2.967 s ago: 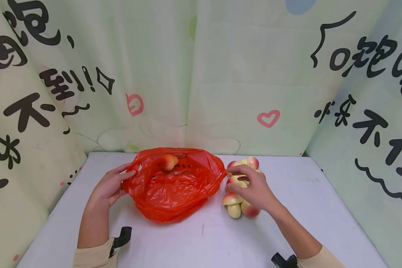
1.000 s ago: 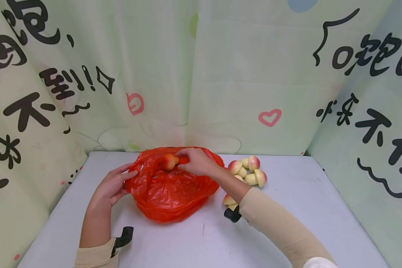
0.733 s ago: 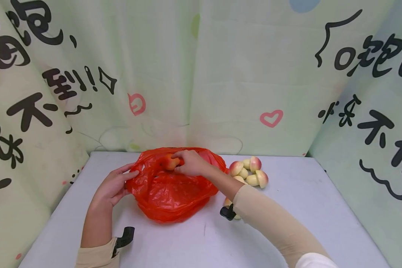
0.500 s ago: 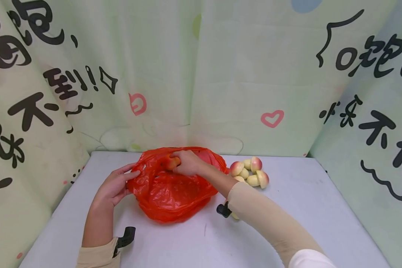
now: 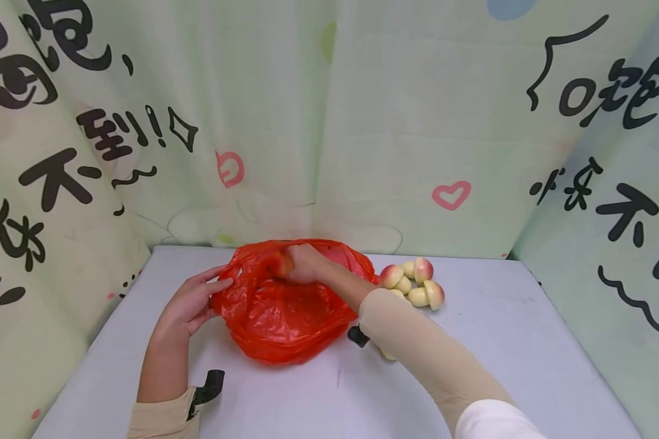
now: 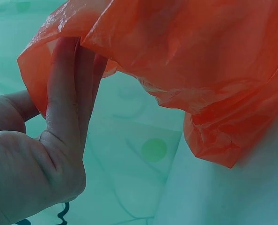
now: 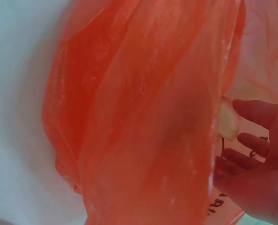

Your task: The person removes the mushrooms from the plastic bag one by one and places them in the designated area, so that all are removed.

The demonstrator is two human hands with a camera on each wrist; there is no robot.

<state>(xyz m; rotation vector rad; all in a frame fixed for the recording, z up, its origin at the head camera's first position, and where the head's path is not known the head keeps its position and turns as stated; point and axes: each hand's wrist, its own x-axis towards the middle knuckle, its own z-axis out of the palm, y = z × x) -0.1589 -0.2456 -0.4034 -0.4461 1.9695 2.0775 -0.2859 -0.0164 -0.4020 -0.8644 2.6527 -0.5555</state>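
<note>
A red plastic bag [image 5: 285, 305] lies with its mouth spread toward me. My left hand [image 5: 189, 305] holds the left rim, its thumb outside and its straight fingers behind the film in the left wrist view. Inside the bag, my right hand [image 5: 306, 264] reaches to a mushroom [image 5: 282, 263], which shows blurred through the film and looks like a toy. In the right wrist view, thumb and finger of my right hand [image 7: 260, 154] lie on either side of the mushroom's pale part [image 7: 229, 122], seemingly pinching it. The bag's film hides the rest of it.
Several similar mushrooms [image 5: 432, 294], with pale stems and pink-red caps, lie right of the bag. Another mushroom [image 5: 387, 354] is mostly hidden under my right forearm. A white table [image 5: 285, 402] is enclosed by printed curtains [image 5: 373, 122].
My right hand has gone from beside the bag's right rim into the bag and leftward to the mushroom. My left hand keeps its hold on the rim.
</note>
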